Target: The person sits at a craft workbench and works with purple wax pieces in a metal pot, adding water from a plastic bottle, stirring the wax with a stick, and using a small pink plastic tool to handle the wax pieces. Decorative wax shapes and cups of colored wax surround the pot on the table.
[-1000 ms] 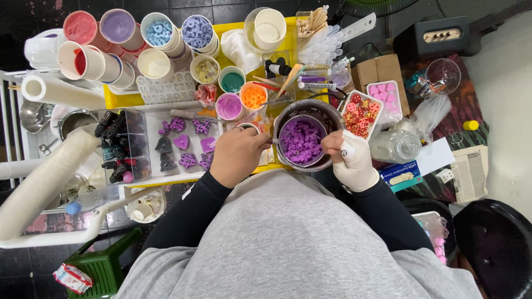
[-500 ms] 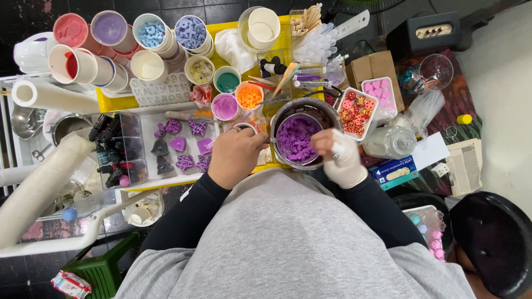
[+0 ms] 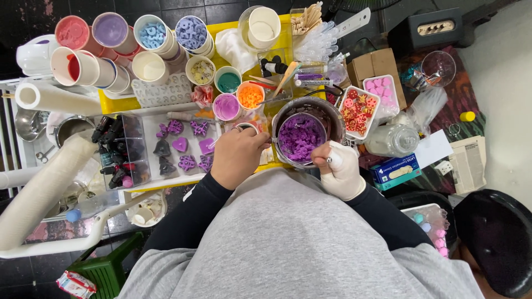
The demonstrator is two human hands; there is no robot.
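- The left hand (image 3: pixel 239 156) is bare and curled shut, resting at the left rim of the metal pot (image 3: pixel 303 134); what its fingers pinch cannot be told.
- The right hand (image 3: pixel 339 168), in a white glove, is closed around a small white tool at the pot's near right rim.
- The pot stands at the near edge of the tabletop (image 3: pixel 119 104), between the two hands and close against the person's grey shirt; it is filled with purple crumbled stuff (image 3: pixel 301 138).
- Left of the left hand lies a clear tray (image 3: pixel 184 145) with purple shaped pieces, hearts and flowers among them.
- Just right of the pot, a small white tray (image 3: pixel 358 112) holds red and orange pieces; a second white tray (image 3: pixel 380 89) beside it holds pink ones.
- Behind the pot stand small cups: one with orange bits (image 3: pixel 250 94), one purple (image 3: pixel 225 106), one green (image 3: pixel 228 81).
- Farther back, big cups (image 3: pixel 151 32) hold blue and lilac shapes, others red or cream.
- Open room is scarce: containers crowd every side of the pot, and only the gap toward the body is free.
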